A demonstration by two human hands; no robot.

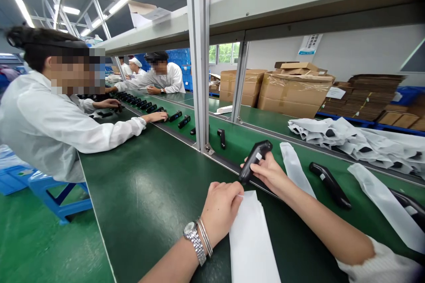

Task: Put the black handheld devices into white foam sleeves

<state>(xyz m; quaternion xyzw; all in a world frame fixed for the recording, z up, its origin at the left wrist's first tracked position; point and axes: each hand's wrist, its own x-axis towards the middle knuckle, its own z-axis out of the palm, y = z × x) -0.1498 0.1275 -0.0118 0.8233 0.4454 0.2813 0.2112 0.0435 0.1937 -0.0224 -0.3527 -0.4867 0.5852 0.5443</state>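
Note:
My right hand [269,172] grips a black handheld device [255,160] by its middle, just above the green bench. My left hand [222,208], with a watch and bracelets on the wrist, has its fingers curled on the top edge of a stack of white pouches [252,241] lying on the bench. It pinches the uppermost pouch. Another black device [329,184] lies to the right between two white pouches, one [294,166] close by my right wrist and another [387,205] further right.
A green conveyor belt [232,139] carries a row of black devices [184,121] past a metal post [200,57]. A person in a white coat [49,124] reaches onto it at left; others work further back. Bagged devices [352,141] pile at right, cardboard boxes [294,90] behind.

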